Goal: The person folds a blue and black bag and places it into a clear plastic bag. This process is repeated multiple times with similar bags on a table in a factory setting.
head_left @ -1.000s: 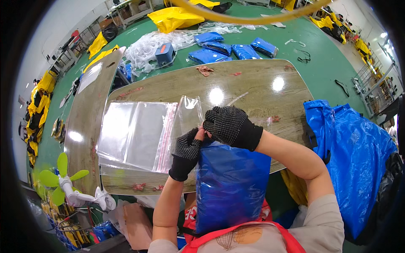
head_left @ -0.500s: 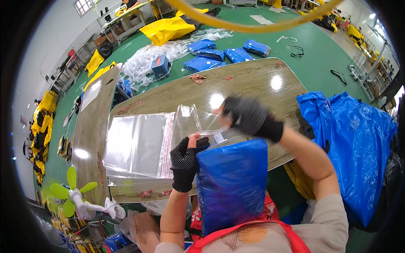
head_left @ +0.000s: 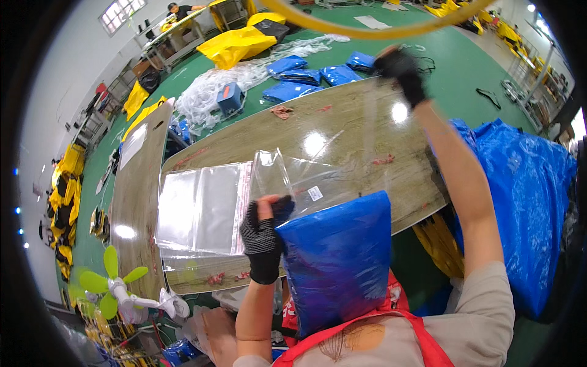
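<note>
A folded blue item rests against my chest at the near edge of the wooden table. My left hand, in a black dotted glove, grips its upper left corner together with the mouth of a clear plastic bag. The bag stretches up and to the right over the table. My right hand, also gloved, is raised far over the table and pinches the bag's other end. A stack of flat clear bags lies on the table left of my left hand.
A large blue sack stands at my right. Blue packed items, loose clear plastic and yellow fabric lie on the green floor beyond the table. A small green fan sits at the lower left. A person works at a far bench.
My right hand has swung up and away to the far right, pulling the clear bag open and taut. My left hand has stayed at the blue item's corner.
</note>
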A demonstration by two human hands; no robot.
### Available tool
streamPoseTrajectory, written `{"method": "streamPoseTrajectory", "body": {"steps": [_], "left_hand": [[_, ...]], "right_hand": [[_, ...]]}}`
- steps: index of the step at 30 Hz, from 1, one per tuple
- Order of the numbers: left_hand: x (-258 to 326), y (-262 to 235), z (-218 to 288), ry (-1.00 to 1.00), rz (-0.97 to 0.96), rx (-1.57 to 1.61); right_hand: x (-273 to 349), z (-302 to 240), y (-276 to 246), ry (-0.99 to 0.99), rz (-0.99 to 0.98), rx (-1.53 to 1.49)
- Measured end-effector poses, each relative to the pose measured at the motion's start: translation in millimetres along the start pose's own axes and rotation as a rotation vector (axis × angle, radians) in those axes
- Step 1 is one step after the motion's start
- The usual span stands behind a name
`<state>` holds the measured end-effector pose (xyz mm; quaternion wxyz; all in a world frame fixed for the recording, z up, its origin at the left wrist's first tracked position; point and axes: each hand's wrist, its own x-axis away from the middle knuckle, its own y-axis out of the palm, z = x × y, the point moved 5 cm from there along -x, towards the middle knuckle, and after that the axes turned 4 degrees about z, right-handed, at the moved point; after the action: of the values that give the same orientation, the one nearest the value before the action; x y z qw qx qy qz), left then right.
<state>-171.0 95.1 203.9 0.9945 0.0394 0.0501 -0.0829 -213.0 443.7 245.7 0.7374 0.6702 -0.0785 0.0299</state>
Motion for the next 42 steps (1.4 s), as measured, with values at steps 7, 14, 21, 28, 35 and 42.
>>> {"method": "streamPoseTrajectory", "body": {"steps": [7,14,21,28,35,42], "left_hand": [[-2,-13,-14,0.041,0.166,0.024],[-26,-47,9,-0.008,-0.101,-0.475],[-3,-45,14,0.001,-0.280,-0.062],[32,-58,17,0.683,-0.764,-0.983],[8,-25,57,0.304,-0.667,-1.393],[19,80,-8,0.283,-1.027,-1.373]], "right_hand": [[79,-81,-82,-0.482,0.303,1.661],[128,42,-78,-0.142,0.190,1.191],[167,53,-77,-0.329,-0.126,1.288],[219,71,-89,-0.709,-0.470,2.475],[234,59,-95,-0.851,-0.478,2.649],[269,50,-76,-0.450,-0.607,2.647]]}}
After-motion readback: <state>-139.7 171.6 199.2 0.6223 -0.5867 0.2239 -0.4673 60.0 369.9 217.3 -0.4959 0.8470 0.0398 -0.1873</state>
